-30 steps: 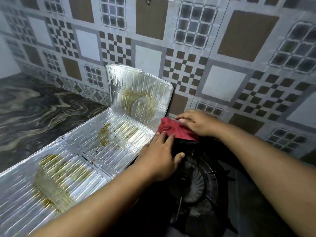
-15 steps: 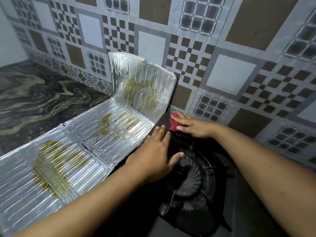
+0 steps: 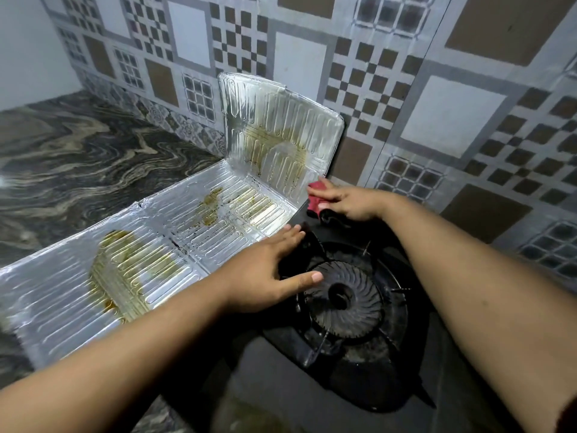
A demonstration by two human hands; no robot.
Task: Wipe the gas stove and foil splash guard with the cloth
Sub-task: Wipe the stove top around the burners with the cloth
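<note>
A black gas stove (image 3: pixel 359 382) with a round burner (image 3: pixel 343 296) lies low in the middle. The foil splash guard (image 3: pixel 193 239), stained yellow-brown, lies flat to its left, with one panel standing against the wall. My right hand (image 3: pixel 349 201) presses a red cloth (image 3: pixel 315 198) onto the stove's far left corner, beside the upright panel; most of the cloth is hidden under the hand. My left hand (image 3: pixel 271 273) rests flat with fingers spread on the stove's left edge, next to the burner, holding nothing.
A patterned tiled wall (image 3: pixel 437 104) runs close behind the stove and guard. A dark marbled countertop (image 3: pixel 68 164) stretches to the left of the foil.
My right hand has bunched the red cloth and slid it back and left into the stove's far corner. The left hand has stayed by the burner, its fingers spreading flatter.
</note>
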